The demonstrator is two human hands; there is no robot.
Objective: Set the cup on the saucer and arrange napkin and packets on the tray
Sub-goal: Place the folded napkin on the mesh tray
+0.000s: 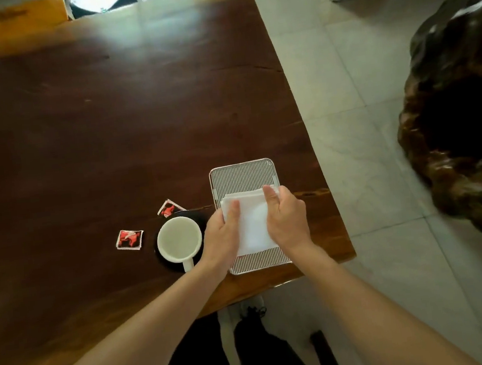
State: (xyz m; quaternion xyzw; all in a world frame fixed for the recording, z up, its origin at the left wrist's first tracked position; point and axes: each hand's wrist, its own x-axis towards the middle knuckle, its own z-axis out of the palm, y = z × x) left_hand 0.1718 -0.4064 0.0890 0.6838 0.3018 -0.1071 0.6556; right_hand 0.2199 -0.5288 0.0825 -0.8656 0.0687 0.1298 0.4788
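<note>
A: Napkin (253, 223) flat on the tray (243, 177), over its near and middle part; far strip of mesh bare.

B: And the hands?

A: Left hand (223, 238) on the napkin's left edge, thumb on top, fingers under or beside, hard to tell which. Right hand (287, 219) on the right edge, thumb pressed near the far corner. Each grip closed lightly on the cloth, pinching or pressing rather than lifting, by the look of it.

B: So which step?

A: Squaring the napkin on the tray, most likely. Cup part looks done: cup (179, 239) upright on the dark saucer (164, 261), handle pointing back toward the body, just left of the tray.

B: Packets?

A: Not yet on the tray. One packet (130, 239) on the tabletop (106, 122), left of the cup and apart from it. Other packet (170, 208) just beyond the saucer, touching or overlapping its far rim, cannot say which.

B: Next move?

A: Probably letting go of the napkin, then reaching left past the cup for the packets. Calls for a low pinch on thin, flat paper, and care not to knock the cup on the way across. Room left on the far strip of mesh, or on top of the napkin.
</note>
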